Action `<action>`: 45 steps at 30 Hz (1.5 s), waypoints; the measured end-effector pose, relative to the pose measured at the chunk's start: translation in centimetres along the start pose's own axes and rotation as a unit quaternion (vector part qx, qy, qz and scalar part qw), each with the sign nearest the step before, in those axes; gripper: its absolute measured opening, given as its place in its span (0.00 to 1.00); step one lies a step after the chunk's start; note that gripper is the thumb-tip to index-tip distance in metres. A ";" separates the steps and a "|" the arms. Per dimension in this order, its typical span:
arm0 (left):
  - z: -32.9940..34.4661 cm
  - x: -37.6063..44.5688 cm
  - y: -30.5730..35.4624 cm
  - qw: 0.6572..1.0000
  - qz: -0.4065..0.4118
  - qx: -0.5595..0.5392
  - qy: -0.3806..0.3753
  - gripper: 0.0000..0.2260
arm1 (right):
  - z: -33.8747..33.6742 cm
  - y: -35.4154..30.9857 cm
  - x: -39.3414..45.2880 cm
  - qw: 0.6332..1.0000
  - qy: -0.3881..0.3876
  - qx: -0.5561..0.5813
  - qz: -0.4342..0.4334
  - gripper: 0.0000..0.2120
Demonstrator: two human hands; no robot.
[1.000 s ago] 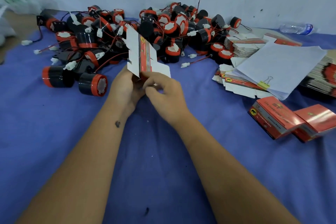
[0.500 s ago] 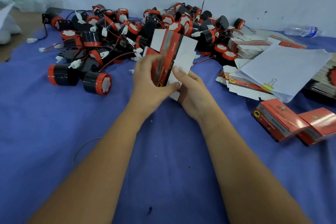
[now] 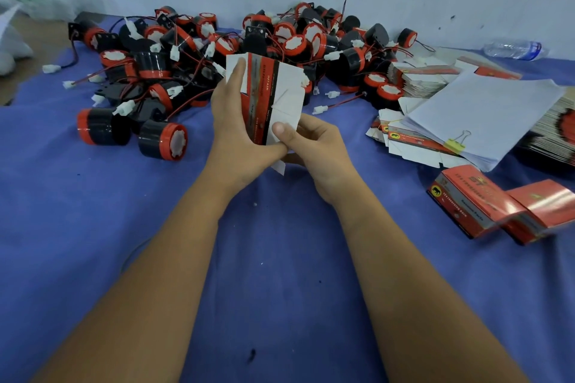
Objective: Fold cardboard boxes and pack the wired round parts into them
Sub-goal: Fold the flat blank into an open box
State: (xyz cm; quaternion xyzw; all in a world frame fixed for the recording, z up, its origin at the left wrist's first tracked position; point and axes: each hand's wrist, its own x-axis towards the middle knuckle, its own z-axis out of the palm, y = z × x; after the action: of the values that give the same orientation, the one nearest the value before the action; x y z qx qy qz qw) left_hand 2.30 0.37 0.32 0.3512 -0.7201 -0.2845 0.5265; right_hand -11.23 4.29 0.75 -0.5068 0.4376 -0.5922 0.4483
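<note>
A flat, unfolded red, black and white cardboard box [image 3: 273,96] stands upright in the middle of the view, held by both hands above the blue cloth. My left hand [image 3: 236,137] grips its left side, fingers stretched up along the panel. My right hand [image 3: 314,146] pinches the white flap at its lower right with the thumb on top. Behind it lies a big heap of black-and-red wired round parts [image 3: 217,53] with white connectors. Two of these parts [image 3: 163,140] lie apart at the front left of the heap.
Stacks of flat boxes [image 3: 417,78] and clipped white paper sheets [image 3: 485,112] lie at the right. Two folded red boxes [image 3: 473,199] sit at the right near side. A plastic bottle [image 3: 513,50] lies by the wall. Blue cloth [image 3: 93,227] covers the table.
The flat box has turned more upright and face-on. My left hand slid up along its left panel, and my right hand came round to pinch the lower right flap.
</note>
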 end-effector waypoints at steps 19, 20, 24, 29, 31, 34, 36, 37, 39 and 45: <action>0.7 -0.8 1.0 0.995 0.014 -0.008 -0.103 0.34 | 0.7 0.6 0.5 0.981 0.175 -0.077 -0.044 0.17; 1.0 -0.8 1.0 0.995 0.028 0.017 -0.098 0.33 | 0.8 0.6 0.5 0.976 0.198 -0.073 -0.047 0.18; 1.3 -0.8 0.3 0.993 -0.011 0.119 -0.016 0.23 | 0.9 0.1 0.6 0.962 0.268 0.024 -0.034 0.15; 1.1 -0.9 0.1 0.987 -0.034 0.156 0.007 0.10 | -0.2 -0.4 0.6 0.945 0.321 0.050 0.030 0.06; 1.1 -1.0 0.3 0.987 -0.023 0.159 0.025 0.10 | -0.6 -0.3 0.8 0.946 0.319 -0.053 0.025 0.07; 0.9 -0.9 0.8 0.993 -0.019 0.105 0.054 0.12 | -0.6 -0.3 0.8 0.929 0.287 -0.231 -0.020 0.08; 1.0 -0.7 1.1 0.996 -0.022 0.068 0.060 0.13 | 0.0 -0.4 0.5 0.920 0.246 -0.303 -0.033 0.09; 1.1 -0.8 1.3 0.997 -0.017 0.050 0.060 0.13 | 0.3 -0.4 0.4 0.916 0.224 -0.329 -0.037 0.09; 1.3 -0.8 1.4 0.998 -0.009 0.015 0.061 0.13 | 1.0 -0.4 0.2 0.916 0.191 -0.350 -0.050 0.05; -0.4 -0.4 0.4 0.998 -0.006 -0.025 -0.048 0.38 | 0.9 -1.1 -0.1 0.927 0.180 -0.324 -0.054 0.07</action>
State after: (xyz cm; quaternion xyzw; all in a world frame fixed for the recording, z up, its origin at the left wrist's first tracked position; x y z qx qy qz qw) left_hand 2.66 0.93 0.49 0.3282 -0.7352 -0.3224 0.4978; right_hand -10.39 4.56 1.90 -0.5325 0.6512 -0.5221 0.1409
